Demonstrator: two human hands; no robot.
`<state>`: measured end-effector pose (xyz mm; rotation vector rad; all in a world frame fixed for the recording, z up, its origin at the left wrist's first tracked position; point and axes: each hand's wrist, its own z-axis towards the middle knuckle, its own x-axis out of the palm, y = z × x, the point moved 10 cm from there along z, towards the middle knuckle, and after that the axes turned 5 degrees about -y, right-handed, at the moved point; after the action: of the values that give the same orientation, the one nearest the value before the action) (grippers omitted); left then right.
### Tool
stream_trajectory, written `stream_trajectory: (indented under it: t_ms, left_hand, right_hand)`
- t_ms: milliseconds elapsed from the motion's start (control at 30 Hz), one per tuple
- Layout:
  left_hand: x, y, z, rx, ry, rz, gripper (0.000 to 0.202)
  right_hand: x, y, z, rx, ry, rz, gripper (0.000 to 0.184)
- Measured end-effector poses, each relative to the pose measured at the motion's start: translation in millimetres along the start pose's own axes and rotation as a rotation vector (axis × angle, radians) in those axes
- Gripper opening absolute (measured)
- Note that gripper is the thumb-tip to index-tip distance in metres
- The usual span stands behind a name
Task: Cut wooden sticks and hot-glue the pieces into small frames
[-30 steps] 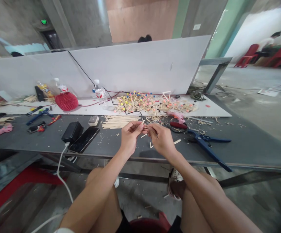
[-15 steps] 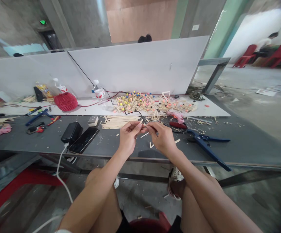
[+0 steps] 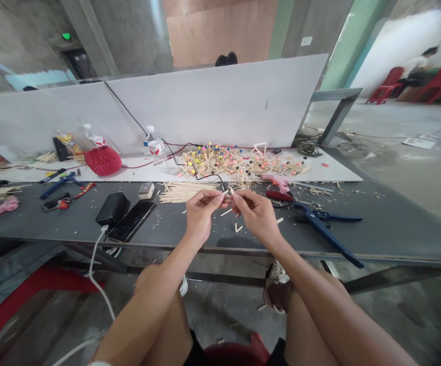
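Grey concrete wall (image 3: pixel 131 38), red chairs (image 3: pixel 391 80)

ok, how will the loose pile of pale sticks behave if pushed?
The stick pile would probably spread rather than slide as one: no band shows around it. Individual pieces look light and fairly stiff, being thin and straight. They'd likely snap if bent hard, given that slenderness.

There are two grips (image 3: pixel 199 214) (image 3: pixel 259 215), two glue guns (image 3: pixel 276 183) (image 3: pixel 0 209), two clear bottles (image 3: pixel 154 144) (image 3: pixel 97 139).
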<state>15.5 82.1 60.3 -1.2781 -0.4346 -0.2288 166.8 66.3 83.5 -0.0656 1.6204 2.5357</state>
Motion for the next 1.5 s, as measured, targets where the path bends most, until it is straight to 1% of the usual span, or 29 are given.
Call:
stream_trajectory:
  t_ms: [133, 400, 733, 967, 1300, 1500]
  left_hand:
    - [0.0, -0.1, 0.0, 0.023, 0.007, -0.003, 0.022]
    - [-0.5, 0.2, 1.5, 0.034, 0.018, -0.016, 0.02]
    - [-0.2, -3.9, 0.6, 0.041, 0.0, -0.012, 0.022]
    - [0.1, -4.3, -0.3, 0.06, 0.011, 0.015, 0.021]
    - [-2.3, -2.3, 0.5, 0.08, 0.015, 0.06, 0.019]
    - [-2.5, -1.3, 0.4, 0.077, 0.018, 0.088, 0.02]
  right_hand:
    - [2.0, 0.2, -1.0, -0.006, 0.008, -0.015, 0.029]
    - [3.6, -0.2, -1.3, -0.013, 0.001, 0.0, 0.027]
    - [4.7, -3.8, -1.7, -0.022, 0.003, -0.035, 0.029]
    - [5.7, -1.6, -1.8, -0.032, 0.015, -0.072, 0.03]
    - [6.9, -6.6, -1.4, -0.01, 0.027, -0.072, 0.03]
    - [7.0, -4.6, -0.4, -0.04, 0.052, -0.098, 0.032]
